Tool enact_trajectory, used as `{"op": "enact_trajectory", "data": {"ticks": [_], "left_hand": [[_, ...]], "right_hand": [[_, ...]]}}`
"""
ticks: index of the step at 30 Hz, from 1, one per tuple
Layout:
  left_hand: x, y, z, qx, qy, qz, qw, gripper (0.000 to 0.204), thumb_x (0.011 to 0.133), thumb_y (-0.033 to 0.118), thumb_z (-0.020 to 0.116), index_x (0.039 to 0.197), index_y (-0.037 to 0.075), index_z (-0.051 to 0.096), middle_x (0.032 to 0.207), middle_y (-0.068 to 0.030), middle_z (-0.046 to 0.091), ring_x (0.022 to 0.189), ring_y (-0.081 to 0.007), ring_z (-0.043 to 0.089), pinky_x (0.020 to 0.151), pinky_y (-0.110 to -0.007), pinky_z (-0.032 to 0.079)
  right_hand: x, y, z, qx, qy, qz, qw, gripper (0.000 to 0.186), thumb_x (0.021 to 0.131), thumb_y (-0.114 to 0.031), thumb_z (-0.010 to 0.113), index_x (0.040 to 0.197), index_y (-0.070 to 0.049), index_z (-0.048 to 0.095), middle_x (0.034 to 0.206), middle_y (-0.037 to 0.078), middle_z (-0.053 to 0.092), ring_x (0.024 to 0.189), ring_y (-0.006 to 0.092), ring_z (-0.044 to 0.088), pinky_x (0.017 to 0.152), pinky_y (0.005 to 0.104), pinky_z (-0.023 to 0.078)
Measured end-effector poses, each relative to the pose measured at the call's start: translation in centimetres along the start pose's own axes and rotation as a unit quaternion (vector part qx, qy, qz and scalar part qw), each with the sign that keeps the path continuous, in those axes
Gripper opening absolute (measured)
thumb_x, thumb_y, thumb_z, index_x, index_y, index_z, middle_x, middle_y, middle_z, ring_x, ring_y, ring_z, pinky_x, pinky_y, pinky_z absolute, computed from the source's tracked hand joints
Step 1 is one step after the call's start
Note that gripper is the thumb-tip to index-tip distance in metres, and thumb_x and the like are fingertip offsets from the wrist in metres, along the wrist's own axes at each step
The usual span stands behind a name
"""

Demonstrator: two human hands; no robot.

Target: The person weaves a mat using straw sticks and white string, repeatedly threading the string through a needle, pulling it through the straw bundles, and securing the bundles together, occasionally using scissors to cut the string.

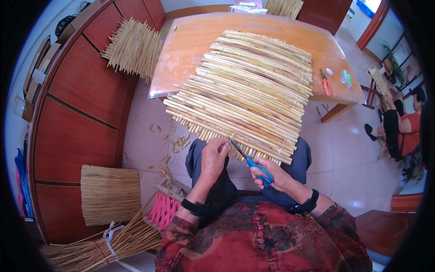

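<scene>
An orange-brown table [181, 54] stands on a pale tiled floor [340, 149], with red-brown cabinets [86, 81] along the left. A large stick mat [253, 86] lies across the table, its near edge overhanging above the person's knees. Red-handled pliers [328, 87] and a small box [346, 78] sit right of it; offcuts [179, 143] litter the floor. The left hand [214, 158] curls at the mat's near edge, its grip unclear. The right hand [274, 176] grasps blue-handled scissors [260, 171], tips beside the left fingers.
</scene>
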State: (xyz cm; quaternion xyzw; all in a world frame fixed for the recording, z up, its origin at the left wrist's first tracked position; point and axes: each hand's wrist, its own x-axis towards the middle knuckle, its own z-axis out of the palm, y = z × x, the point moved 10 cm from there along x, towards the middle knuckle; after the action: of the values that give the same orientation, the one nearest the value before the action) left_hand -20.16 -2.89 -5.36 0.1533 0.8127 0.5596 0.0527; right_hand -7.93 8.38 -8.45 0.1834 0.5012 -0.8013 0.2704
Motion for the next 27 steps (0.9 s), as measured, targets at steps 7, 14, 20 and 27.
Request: {"op": "enact_trajectory", "data": {"ticks": [7,14,20,27], "left_hand": [[-0.1,0.3,0.2,-0.025,-0.005,0.033,0.999,0.008,0.080,0.001,0.054,0.087,-0.002,0.057,0.084,-0.0058,0.057,0.059,-0.0089,0.052,0.055,-0.021,0.044],[-0.1,0.4,0.3,-0.057,-0.018,0.019,0.998,0.007,0.080,0.000,0.053,0.087,-0.003,0.056,0.089,-0.0067,0.057,0.061,-0.0093,0.053,0.055,-0.021,0.045],[-0.2,0.6,0.2,-0.080,-0.027,0.036,0.996,0.008,0.080,-0.001,0.051,0.087,-0.003,0.054,0.086,-0.0068,0.058,0.061,-0.0093,0.052,0.055,-0.021,0.044],[-0.6,-1.1,-1.9,-0.186,0.017,-0.063,0.980,0.011,0.084,0.005,0.048,0.088,0.000,0.058,0.070,-0.0039,0.058,0.055,-0.0062,0.047,0.050,-0.018,0.037]], "right_hand": [[0.7,0.3,0.3,0.046,0.020,-0.013,0.999,0.039,0.078,-0.031,0.063,0.101,-0.005,0.045,0.071,0.000,0.047,0.050,0.0039,0.047,0.041,0.0177,0.040],[1.1,0.1,0.8,0.065,0.017,-0.022,0.998,0.040,0.078,-0.031,0.062,0.102,-0.005,0.044,0.070,0.000,0.045,0.048,0.0038,0.045,0.039,0.0174,0.037],[1.6,0.5,0.7,0.082,0.013,-0.007,0.996,0.039,0.077,-0.027,0.064,0.101,-0.005,0.042,0.069,-0.001,0.043,0.044,0.0031,0.039,0.036,0.0168,0.031],[1.0,0.1,2.4,0.062,-0.036,-0.014,0.997,0.035,0.079,-0.015,0.062,0.105,-0.005,0.041,0.069,0.001,0.044,0.046,0.0049,0.039,0.038,0.0183,0.033]]}}
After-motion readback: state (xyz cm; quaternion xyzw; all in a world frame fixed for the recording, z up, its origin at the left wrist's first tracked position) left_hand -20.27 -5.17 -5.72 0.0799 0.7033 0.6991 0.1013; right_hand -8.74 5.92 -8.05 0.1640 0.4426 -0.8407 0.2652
